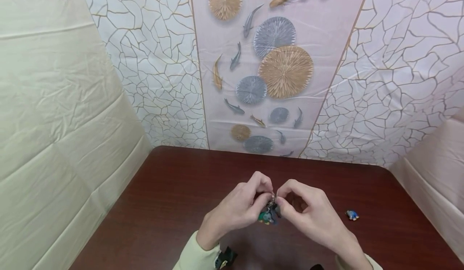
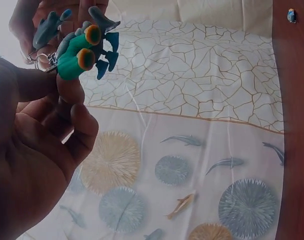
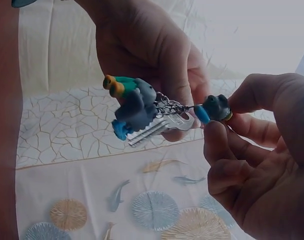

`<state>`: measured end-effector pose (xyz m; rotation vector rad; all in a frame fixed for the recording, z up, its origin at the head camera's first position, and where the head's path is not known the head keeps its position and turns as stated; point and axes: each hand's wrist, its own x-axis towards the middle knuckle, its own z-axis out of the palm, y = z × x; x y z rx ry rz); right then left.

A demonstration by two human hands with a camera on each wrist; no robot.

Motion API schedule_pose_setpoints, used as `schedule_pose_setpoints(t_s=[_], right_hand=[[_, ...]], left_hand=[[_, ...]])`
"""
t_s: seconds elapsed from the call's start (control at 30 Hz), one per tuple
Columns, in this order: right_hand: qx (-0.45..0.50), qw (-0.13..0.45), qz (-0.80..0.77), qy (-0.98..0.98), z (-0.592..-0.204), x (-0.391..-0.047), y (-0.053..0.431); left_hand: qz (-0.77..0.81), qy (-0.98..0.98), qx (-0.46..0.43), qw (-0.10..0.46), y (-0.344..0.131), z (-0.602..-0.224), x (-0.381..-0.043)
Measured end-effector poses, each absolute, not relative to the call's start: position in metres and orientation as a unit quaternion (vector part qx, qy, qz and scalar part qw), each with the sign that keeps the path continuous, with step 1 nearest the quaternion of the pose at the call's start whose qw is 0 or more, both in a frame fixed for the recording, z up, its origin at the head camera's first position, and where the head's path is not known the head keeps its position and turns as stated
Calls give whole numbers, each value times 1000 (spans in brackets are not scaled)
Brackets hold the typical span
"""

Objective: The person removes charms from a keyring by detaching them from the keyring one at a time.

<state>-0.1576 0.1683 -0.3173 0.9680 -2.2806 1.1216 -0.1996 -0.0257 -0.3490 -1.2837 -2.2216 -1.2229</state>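
Key (image 3: 153, 131) above dark red-brown table (image 1: 156, 197); fish-printed backdrop (image 1: 250, 68) behind; cream cloth (image 1: 54, 113) leftward.

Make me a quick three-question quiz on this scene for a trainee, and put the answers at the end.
1. Multiple choice: what does the right hand pinch?
A) a pen
B) a grey toy
C) a cup

2. True or false: a loose blue toy lies on the table, to the right of the right hand.

3. Short answer: in the right wrist view, what notched metal thing shows between the hanging toys and the left hand?

Answers:
1. B
2. True
3. A door-type key
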Motion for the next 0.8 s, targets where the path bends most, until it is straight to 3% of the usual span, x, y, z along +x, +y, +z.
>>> schedule_pose_setpoints(t_s=[0.27, 0.8], right_hand=[[352, 214, 392, -823, -317, -157, 170], [339, 222, 392, -826, -316, -158, 174]], left_hand=[[-446, -765, -447, 128, -24, -350, -199], [-446, -744, -470, 163, -19, -355, -205]])
